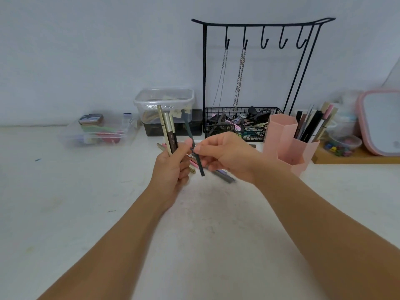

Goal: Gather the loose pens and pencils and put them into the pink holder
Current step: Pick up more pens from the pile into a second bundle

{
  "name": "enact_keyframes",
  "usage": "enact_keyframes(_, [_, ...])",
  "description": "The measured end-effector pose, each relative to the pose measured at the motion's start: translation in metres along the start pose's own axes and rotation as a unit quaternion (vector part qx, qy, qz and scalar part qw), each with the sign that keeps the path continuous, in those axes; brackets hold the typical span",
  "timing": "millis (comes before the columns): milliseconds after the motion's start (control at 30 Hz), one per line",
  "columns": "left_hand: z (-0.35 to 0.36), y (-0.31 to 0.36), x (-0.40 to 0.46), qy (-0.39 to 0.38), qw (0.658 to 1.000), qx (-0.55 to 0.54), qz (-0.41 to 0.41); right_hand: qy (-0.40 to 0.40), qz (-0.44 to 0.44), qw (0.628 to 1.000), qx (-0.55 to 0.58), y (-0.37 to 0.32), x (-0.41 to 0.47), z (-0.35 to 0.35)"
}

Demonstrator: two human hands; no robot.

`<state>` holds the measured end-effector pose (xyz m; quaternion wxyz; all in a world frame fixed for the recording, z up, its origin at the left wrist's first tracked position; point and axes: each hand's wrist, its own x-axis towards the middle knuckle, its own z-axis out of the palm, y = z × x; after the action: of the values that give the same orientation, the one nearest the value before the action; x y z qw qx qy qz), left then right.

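Right-hand grip: a slim dark green pencil (195, 151) is pinched between thumb and fingertips of the right hand (225, 154), the pinch falling near the middle of its length.
Dark pencil axis: the long axis runs steeply, nearly upright, with the upper end tilted slightly left and away and the lower end pointing down toward the white tabletop (205, 224), clear of it.
Left-hand grip: a small bundle of gold-and-brown pens (168, 128) is clenched in the left hand (173, 172), held by the lower part, so that most of each shaft stands above the fist.
Bundle axis: the shafts stand close to vertical, tips up, leaning a little left.
Hands: both are raised above the table, just beside each other; whether the dark pencil touches the left thumb cannot be told.
Loose pens: a few pink, grey and beige pens (223, 176) are seen lying flat on the table beneath and behind the hands, partly hidden.
Pink holder: a pink plastic holder of hexagonal tubes (285, 144) stands to the right, with several dark and beige pens upright in its rear tube.
Behind: a black wire rack with hooks and a basket (242, 122) stands against the wall, with a clear plastic lidded box (164, 102) to its left.
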<state>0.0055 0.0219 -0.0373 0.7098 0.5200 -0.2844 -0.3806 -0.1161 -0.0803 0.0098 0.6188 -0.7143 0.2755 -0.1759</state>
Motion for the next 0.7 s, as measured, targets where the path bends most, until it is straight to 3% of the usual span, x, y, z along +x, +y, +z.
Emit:
enact_keyframes(133, [0.005,-0.002,-0.003,-0.015,0.999,0.027,0.03,0.003,-0.016,0.998,0.068,0.009,0.004,0.019])
enact_keyframes(367, [0.002,-0.008,0.005,-0.001,0.998,0.067,-0.004,0.085,-0.086,0.992,-0.02,0.019,0.0,0.039])
enact_keyframes(500, [0.001,-0.007,0.005,-0.015,0.998,0.066,-0.016,0.105,-0.118,0.987,-0.003,0.022,0.0,0.04])
enact_keyframes(600, [0.0,-0.005,0.005,-0.009,0.998,0.056,-0.027,0.08,-0.12,0.989,-0.018,0.018,-0.002,0.037])
enact_keyframes(700, [-0.002,-0.002,0.006,0.038,0.999,0.014,-0.025,0.053,-0.095,0.988,-0.107,0.011,0.0,0.019])
